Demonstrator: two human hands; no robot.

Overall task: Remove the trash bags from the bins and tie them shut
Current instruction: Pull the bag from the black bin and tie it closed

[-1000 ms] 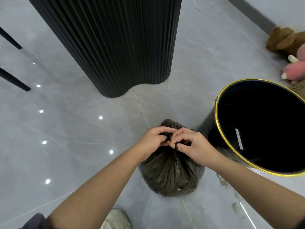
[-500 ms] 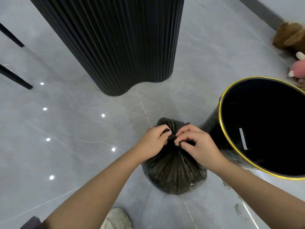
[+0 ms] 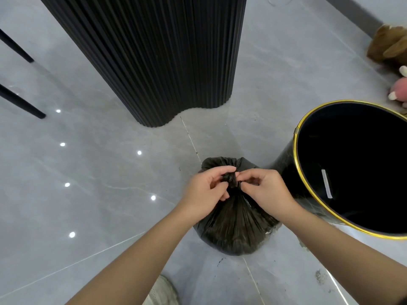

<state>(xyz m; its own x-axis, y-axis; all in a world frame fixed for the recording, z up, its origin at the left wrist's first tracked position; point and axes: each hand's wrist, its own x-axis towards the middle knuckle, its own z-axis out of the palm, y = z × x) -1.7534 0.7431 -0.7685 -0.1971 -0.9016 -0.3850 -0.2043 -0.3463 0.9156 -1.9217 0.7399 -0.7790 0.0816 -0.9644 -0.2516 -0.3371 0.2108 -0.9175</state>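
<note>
A full black trash bag stands on the grey tiled floor, its neck gathered into a twisted knot at the top. My left hand pinches the knot from the left with thumb and fingers. My right hand pinches it from the right, fingertips meeting the left hand's. Just right of the bag stands a black bin with a gold rim; its inside is dark, with a white strip on the wall and no bag in it.
A tall black fluted column rises behind the bag. Two black furniture legs slant at far left. Plush toys, brown and pink, lie at the right edge. My shoe is at the bottom.
My fingers have loosened from tight fists around the bag's neck to a fingertip pinch on the knot. The view has shifted slightly; the bag and bin stay put.
</note>
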